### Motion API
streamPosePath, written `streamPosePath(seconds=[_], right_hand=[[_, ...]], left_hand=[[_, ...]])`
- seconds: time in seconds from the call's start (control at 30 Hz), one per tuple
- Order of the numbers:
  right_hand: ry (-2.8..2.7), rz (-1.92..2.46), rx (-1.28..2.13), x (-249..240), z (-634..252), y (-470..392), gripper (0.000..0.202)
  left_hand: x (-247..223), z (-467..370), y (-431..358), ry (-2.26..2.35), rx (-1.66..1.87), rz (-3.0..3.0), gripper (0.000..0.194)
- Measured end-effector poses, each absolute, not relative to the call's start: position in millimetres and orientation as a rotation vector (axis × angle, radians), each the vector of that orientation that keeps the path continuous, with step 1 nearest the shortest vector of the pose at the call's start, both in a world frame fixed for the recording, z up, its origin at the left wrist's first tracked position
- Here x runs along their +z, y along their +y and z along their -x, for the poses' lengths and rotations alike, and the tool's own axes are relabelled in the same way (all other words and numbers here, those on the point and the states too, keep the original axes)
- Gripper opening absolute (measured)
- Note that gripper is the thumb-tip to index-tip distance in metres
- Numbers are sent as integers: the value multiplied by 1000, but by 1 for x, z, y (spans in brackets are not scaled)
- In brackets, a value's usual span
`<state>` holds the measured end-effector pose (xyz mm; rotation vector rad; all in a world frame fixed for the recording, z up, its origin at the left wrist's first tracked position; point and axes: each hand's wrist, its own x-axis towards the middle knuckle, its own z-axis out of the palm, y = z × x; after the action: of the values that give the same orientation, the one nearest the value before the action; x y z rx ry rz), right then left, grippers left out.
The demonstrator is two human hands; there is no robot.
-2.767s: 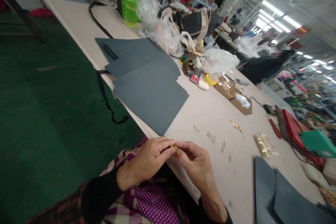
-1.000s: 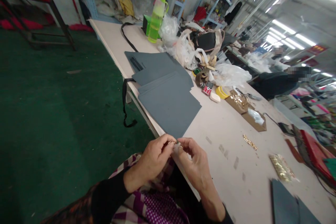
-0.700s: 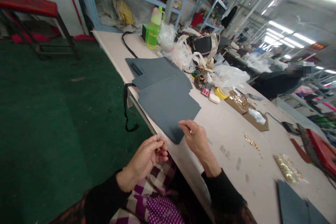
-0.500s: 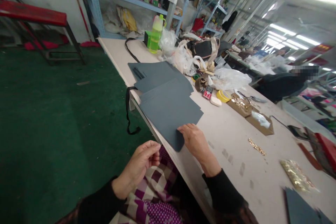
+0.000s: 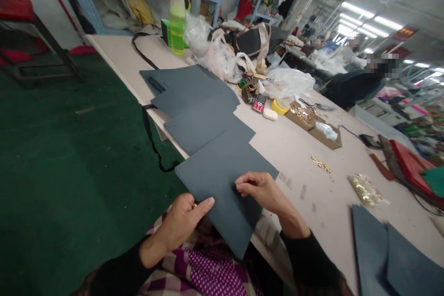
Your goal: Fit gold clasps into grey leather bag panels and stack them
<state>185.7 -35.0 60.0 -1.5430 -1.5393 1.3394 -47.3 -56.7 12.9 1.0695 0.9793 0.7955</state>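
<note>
A dark grey-blue sheet (image 5: 222, 166) with a smooth surface slants over the table's front edge, its near corner above my lap. My left hand (image 5: 182, 222) grips its left edge, thumb on top and fingers underneath, out of sight. Over the middle of that sheet is my right hand (image 5: 258, 189), its fingers curled together; nothing shows between them, and I cannot tell whether they touch the surface. Behind, more sheets of the same colour (image 5: 194, 88) lie overlapping in a fanned row along the table's left side.
Further grey-blue pieces (image 5: 371, 245) lie at the lower right of the table (image 5: 294, 157). Near them are a bag of gold-coloured parts (image 5: 366, 188) and a gold chain (image 5: 321, 163). Farther back stand cardboard trays (image 5: 324, 136), yellow tape (image 5: 279, 106), plastic bags and a green bottle (image 5: 177, 23). A person sits beyond.
The front sheet has been drawn toward me, off the fanned row. My left hand, free before, has taken its left edge. My right hand has moved from the near edge onto its middle.
</note>
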Motion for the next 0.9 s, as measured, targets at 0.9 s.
streamPosePath(seconds=[0.9], right_hand=[[-1255, 1494, 1507, 44, -173, -22, 35]], left_hand=[[30, 23, -37, 1128, 620, -1145, 47]])
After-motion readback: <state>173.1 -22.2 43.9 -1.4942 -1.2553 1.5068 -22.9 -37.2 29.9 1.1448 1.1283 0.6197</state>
